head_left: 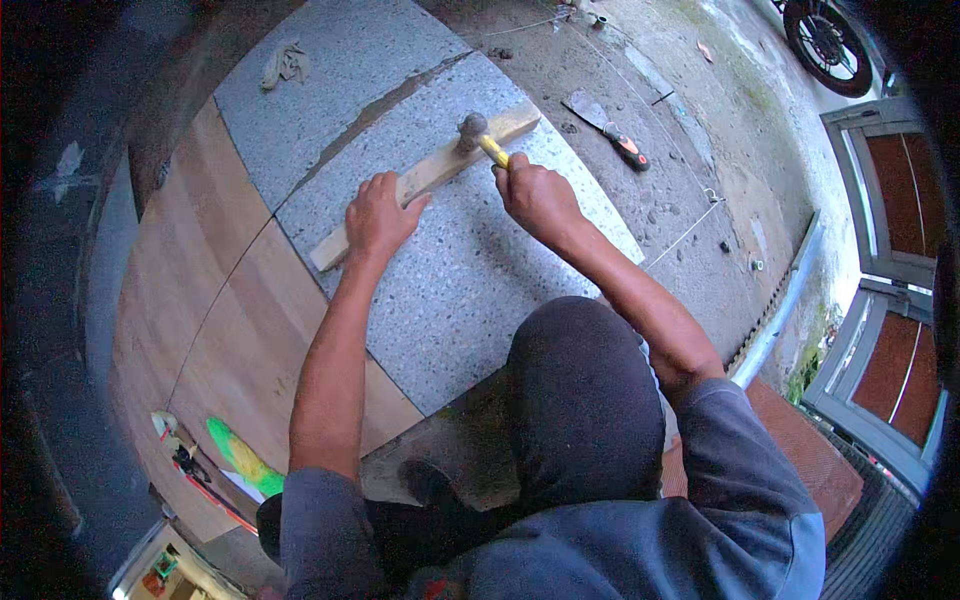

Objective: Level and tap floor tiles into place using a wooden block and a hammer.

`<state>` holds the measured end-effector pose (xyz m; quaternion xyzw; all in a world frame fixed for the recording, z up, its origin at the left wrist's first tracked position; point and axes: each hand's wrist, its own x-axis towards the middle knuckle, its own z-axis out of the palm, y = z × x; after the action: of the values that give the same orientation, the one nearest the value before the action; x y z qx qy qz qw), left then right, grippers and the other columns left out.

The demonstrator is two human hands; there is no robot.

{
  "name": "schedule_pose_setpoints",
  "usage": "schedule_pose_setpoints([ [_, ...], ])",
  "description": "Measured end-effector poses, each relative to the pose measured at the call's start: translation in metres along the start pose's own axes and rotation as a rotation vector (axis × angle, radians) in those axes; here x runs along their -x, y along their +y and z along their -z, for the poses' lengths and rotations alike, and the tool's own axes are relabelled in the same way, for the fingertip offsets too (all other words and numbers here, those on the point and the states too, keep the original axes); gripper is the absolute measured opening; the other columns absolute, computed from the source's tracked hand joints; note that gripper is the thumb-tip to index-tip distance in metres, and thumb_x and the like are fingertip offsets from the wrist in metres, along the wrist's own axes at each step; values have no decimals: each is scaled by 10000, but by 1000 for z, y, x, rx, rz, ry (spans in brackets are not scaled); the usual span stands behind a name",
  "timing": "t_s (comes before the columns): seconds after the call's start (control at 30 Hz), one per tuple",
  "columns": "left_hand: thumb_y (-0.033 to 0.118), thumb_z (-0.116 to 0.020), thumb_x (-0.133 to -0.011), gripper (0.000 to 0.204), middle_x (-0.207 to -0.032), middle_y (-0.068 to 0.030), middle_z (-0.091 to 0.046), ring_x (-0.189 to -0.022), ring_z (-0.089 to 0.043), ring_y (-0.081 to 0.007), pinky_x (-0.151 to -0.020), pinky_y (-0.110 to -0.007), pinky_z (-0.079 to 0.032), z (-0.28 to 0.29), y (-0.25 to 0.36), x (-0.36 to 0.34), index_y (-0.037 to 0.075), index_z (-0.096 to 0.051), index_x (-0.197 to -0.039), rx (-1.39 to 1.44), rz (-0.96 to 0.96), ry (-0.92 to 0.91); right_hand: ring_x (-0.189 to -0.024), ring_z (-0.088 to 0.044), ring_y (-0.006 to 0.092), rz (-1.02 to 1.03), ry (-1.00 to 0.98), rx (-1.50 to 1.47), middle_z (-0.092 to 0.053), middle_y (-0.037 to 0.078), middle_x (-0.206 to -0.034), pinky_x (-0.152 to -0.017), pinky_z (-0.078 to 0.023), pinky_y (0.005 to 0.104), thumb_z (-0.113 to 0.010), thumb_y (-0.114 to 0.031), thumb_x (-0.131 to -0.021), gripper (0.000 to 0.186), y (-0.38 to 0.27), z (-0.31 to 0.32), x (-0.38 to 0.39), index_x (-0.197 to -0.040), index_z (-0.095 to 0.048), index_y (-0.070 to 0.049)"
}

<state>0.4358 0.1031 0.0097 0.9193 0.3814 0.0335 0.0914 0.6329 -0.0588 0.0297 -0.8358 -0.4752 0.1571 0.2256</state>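
A long wooden batten (436, 172) lies slantwise across a speckled grey tile (440, 310) in front of me. My left hand (380, 218) grips the batten left of its middle, the fingers over its top and the thumb along the near side. My right hand (538, 200) is closed round the yellow handle of a hammer (494, 150). The rounded metal hammer head is at the batten's upper face, right of my left hand; whether it touches cannot be made out. A second speckled tile (340, 80) lies beyond, with a dark gap between the two.
Brownish wood-patterned tiles (190, 270) adjoin on the left. A black-and-orange-handled scraper (608, 128) rests on rough ground at the right, where strings (690, 232) are stretched. A pale metal bar (785, 295), reddish tile (800, 450) and motorcycle wheel (826, 48) stand further right. A crumpled cloth (286, 64) sits on the far tile.
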Motion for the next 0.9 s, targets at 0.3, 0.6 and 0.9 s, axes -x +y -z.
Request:
schedule_pose_setpoints([
  [0.3, 490, -775, -847, 528, -1077, -179, -677, -1061, -647, -388, -856, -531, -543, -8, 14, 29, 21, -648, -1052, -14, -23, 0, -626, -664, 490, 13, 16, -30, -668, 280, -703, -568, -517, 601, -522, -343, -1047, 360, 7, 3, 23, -986, -529, 12],
  [0.6, 504, -772, -844, 545, -1058, -173, -686, -1064, -653, -372, -844, -523, -559, -11, 14, 25, 20, -649, -1062, -91, -47, 6, -605, -667, 463, 9, 73, -71, -662, 248, -669, -553, -526, 580, -540, -365, -1041, 370, 5, 11, 28, -969, -545, -2],
  [0.9, 523, -775, -837, 568, -1073, -154, -682, -1057, -663, -354, -821, -505, -568, -11, 14, 22, 25, -650, -1077, -121, -48, -11, -603, -669, 457, -46, -91, -52, -657, 246, -654, -548, -519, 579, -548, -342, -1036, 354, 5, 5, 20, -973, -569, 6],
])
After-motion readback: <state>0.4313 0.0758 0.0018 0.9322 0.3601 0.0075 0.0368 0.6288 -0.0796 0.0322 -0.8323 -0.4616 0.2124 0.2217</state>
